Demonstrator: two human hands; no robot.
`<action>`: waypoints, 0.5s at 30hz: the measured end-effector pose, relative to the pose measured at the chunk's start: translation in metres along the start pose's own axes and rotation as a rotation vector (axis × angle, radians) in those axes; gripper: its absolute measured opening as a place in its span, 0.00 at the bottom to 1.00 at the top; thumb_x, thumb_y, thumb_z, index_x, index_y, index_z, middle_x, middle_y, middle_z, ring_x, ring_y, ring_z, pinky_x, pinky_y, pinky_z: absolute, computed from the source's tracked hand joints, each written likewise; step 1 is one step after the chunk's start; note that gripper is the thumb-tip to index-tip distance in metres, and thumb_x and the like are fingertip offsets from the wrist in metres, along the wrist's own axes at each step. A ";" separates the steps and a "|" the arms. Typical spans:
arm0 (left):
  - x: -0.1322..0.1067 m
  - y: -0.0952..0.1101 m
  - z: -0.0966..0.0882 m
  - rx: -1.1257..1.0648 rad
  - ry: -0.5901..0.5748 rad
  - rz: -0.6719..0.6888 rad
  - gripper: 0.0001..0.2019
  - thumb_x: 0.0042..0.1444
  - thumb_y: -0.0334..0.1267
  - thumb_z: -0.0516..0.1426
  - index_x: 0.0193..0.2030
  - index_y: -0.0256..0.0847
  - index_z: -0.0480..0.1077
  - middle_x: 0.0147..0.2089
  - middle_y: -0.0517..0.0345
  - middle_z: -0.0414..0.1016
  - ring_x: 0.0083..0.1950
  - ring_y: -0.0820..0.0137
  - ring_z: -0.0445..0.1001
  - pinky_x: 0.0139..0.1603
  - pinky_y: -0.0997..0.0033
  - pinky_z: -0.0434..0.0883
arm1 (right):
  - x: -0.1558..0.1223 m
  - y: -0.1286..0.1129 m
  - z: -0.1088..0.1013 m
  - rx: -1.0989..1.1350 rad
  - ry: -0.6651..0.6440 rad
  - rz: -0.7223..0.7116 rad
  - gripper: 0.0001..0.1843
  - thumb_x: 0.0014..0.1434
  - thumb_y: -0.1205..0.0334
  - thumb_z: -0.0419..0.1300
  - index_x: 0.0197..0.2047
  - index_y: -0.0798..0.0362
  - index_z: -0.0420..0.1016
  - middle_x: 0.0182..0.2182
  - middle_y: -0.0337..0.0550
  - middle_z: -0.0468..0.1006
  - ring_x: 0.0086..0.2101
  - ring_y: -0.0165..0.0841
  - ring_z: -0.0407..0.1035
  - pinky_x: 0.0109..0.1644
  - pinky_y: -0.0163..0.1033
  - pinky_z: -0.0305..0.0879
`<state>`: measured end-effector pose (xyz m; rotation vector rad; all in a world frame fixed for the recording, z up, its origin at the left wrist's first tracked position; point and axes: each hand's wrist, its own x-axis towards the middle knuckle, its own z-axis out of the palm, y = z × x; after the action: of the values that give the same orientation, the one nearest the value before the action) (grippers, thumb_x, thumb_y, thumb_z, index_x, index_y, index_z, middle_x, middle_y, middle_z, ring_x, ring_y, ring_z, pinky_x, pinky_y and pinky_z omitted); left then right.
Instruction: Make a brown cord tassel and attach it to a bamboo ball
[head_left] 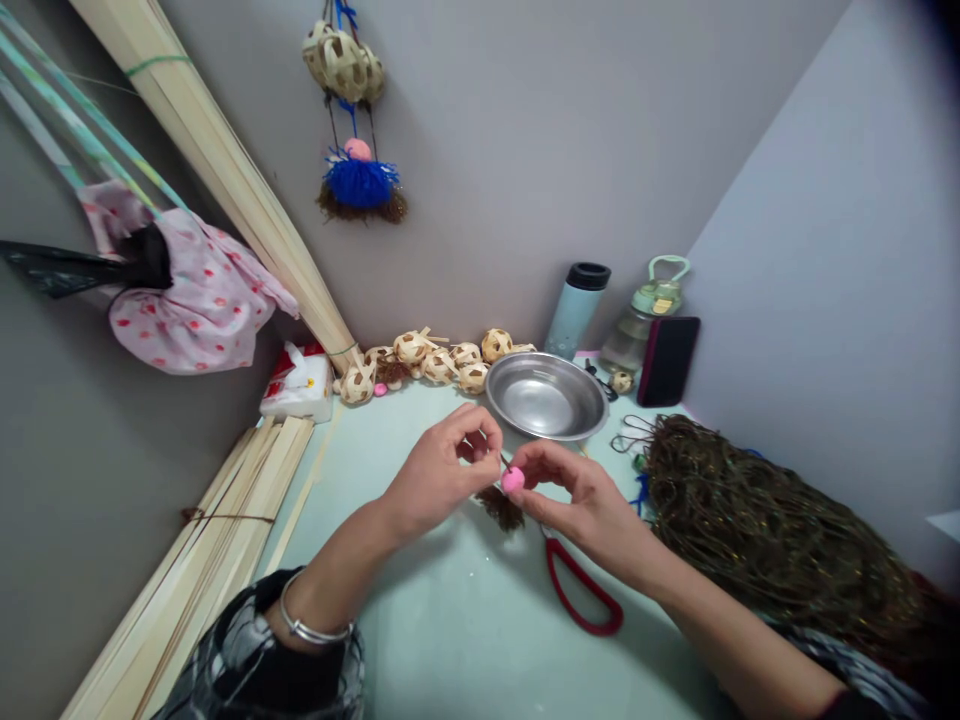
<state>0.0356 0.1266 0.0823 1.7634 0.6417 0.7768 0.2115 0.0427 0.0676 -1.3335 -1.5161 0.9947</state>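
Between the thumb and fingertips of my right hand [596,500] is a small round pink bead [513,481]. A short dark cord [505,462] comes out of the bead's top toward my left hand [442,468], whose thumb and forefinger are pinched together at its end. Just below the fingers a dark brown tassel [501,510] shows, partly covered by my left hand; whether it is joined to the cord cannot be made out. Scissors with a red handle [583,592] lie under my right hand, their blades mostly hidden.
Behind my hands stands a metal bowl [547,435], with woven bamboo balls [439,367] to its left. A tumbler [576,310], a water bottle [626,340] and a phone [670,362] line the back. Brown yarn [757,530] heaps at right; bamboo strips [202,540] lie left.
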 end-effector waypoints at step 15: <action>-0.007 0.013 0.012 -0.344 -0.157 -0.102 0.03 0.56 0.34 0.56 0.34 0.39 0.64 0.35 0.57 0.74 0.34 0.74 0.73 0.37 0.71 0.71 | -0.002 -0.007 0.004 0.369 -0.143 0.118 0.17 0.55 0.58 0.68 0.47 0.50 0.73 0.37 0.41 0.73 0.37 0.31 0.68 0.40 0.35 0.67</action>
<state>0.0409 0.1108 0.0908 1.4478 0.4581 0.6299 0.2059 0.0404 0.0724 -1.1144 -1.2869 1.3950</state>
